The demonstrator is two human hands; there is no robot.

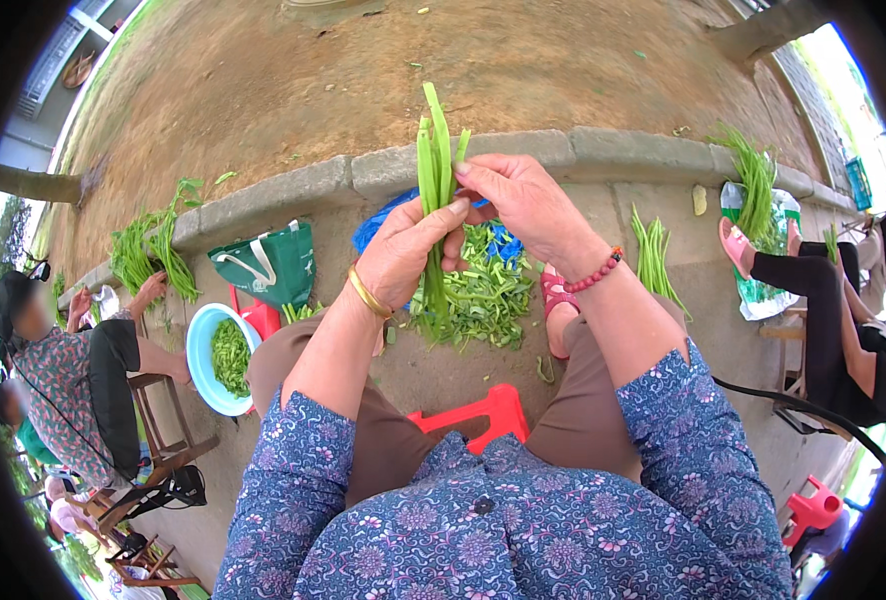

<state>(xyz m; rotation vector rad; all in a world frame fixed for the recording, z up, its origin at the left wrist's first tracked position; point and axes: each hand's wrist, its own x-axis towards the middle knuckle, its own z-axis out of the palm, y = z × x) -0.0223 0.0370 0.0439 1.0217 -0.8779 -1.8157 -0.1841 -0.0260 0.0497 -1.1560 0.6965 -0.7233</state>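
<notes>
In front of me my left hand (pixel 401 252), with a gold bangle at the wrist, is closed round a small bunch of long green vegetable stems (pixel 428 165). Their upper ends stick up above the fingers, and the lower part hangs below the palm. My right hand (pixel 535 208), wearing a red bead bracelet, pinches one stem with thumb and forefinger beside the bunch. Under both hands lies a heap of short green pieces and leaves (pixel 493 305), partly on a blue plastic bag (pixel 371 222).
To the left are a light-blue basin (pixel 203 355) of cut greens and a green bag (pixel 273 265). Loose stems (pixel 653 250) lie at right. A stone curb (pixel 463 160) crosses ahead. A red stool (pixel 488 410) shows between my knees. People sit on both sides.
</notes>
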